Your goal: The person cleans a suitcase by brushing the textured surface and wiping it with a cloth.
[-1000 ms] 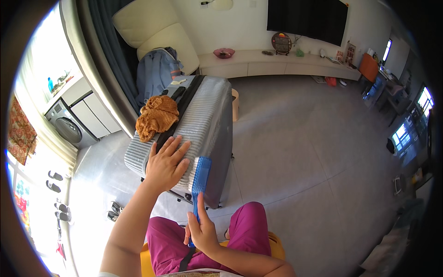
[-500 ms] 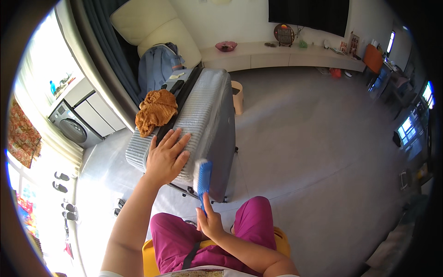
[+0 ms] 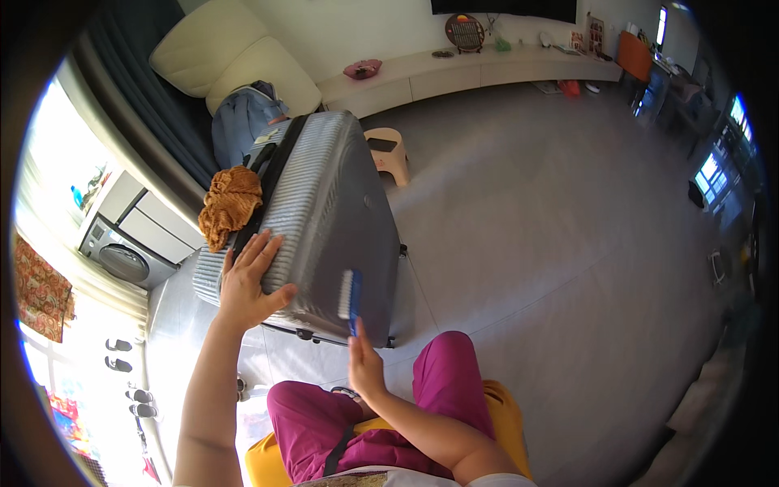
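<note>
Grey, ribbed, hard-shell suitcase [image 3: 345,219] stands on grey tiled floor [image 3: 503,227] ahead. Right hand [image 3: 365,363] closed round blue plastic, white-bristled brush [image 3: 355,300]; left hand [image 3: 246,288] spread on the ribs, gripping nothing. I'd brace there, bristles square.

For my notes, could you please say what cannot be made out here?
- Head view: handle end of the blue brush, covered by the right hand.
- Head view: palm of the left hand, turned toward the suitcase.
- Head view: lower backpack, behind the suitcase.
- Head view: top of the dark screen, past the upper edge.
</note>
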